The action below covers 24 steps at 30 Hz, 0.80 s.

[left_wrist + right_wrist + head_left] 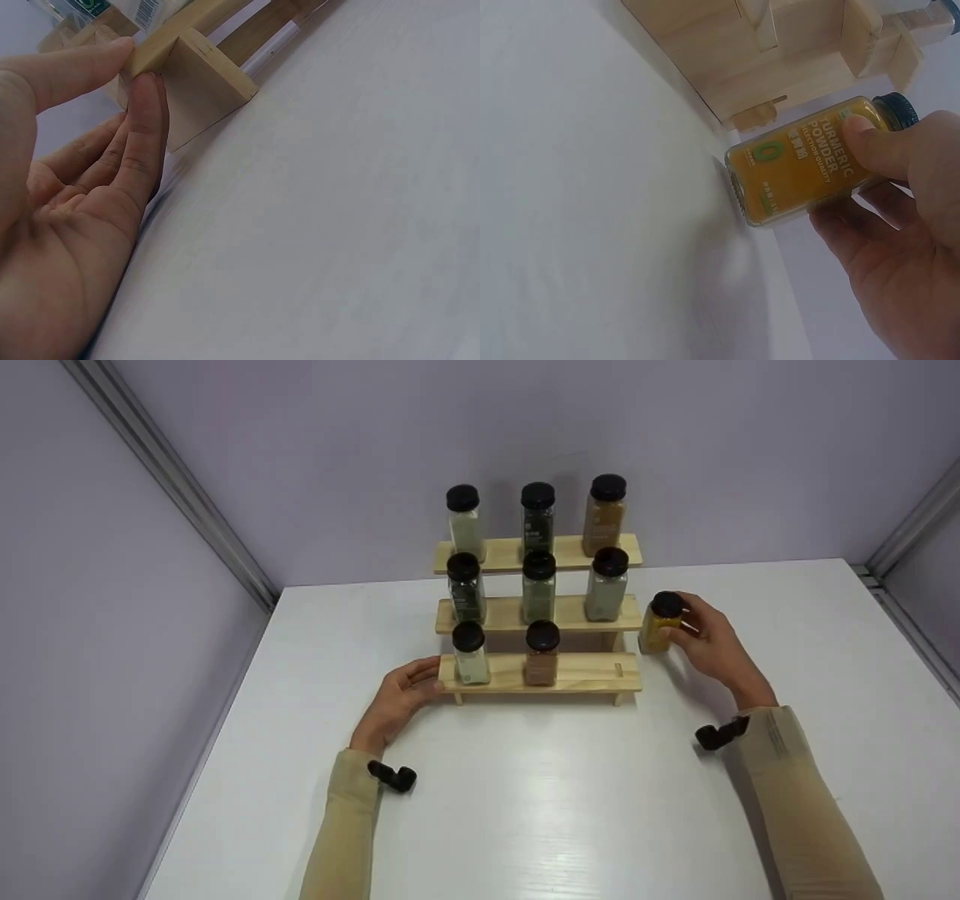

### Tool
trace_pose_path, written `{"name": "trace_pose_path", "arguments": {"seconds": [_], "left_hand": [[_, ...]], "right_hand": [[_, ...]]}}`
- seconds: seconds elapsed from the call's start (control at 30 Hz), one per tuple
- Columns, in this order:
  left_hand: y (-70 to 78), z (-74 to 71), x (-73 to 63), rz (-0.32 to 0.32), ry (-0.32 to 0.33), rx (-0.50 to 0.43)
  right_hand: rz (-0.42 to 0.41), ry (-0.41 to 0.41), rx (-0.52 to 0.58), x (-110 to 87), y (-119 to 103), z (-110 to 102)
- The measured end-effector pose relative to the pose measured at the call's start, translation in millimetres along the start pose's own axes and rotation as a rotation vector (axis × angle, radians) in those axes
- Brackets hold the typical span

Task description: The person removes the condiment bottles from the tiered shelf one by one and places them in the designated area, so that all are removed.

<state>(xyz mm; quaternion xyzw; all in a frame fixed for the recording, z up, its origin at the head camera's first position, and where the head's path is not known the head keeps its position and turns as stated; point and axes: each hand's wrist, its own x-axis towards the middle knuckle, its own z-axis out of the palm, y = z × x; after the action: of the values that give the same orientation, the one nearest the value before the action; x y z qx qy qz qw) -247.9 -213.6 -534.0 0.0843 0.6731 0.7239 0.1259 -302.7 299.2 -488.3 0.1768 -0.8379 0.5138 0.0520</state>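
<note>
A three-tier wooden spice rack (585,682) stands against the back wall. My left hand (405,694) is at the left end of its lowest tier; in the left wrist view the thumb (90,67) lies on the board's edge with a fingertip under it, pinching it. At the rack's right side, my right hand (709,649) holds a jar of turmeric powder (795,165) with a black lid (667,604), thumb across its label. The jar is tilted slightly, its base close over the table. On the lowest tier stand a pale jar (472,664) and a reddish-brown jar (541,664).
Three jars stand on the middle tier (502,613), among them a grey-green one (606,592). Three more are on the top tier (502,553), with an orange-brown jar (603,525) at right. The white table (525,810) meets walls at the back and sides.
</note>
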Motion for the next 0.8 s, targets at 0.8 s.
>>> {"name": "trace_pose_path", "arguments": {"seconds": [0.8], "left_hand": [[-1.1, 0.6, 0.4, -0.006, 0.018, -0.013]], "right_hand": [[0.013, -0.018, -0.002, -0.8, 0.7, 1.2]]}}
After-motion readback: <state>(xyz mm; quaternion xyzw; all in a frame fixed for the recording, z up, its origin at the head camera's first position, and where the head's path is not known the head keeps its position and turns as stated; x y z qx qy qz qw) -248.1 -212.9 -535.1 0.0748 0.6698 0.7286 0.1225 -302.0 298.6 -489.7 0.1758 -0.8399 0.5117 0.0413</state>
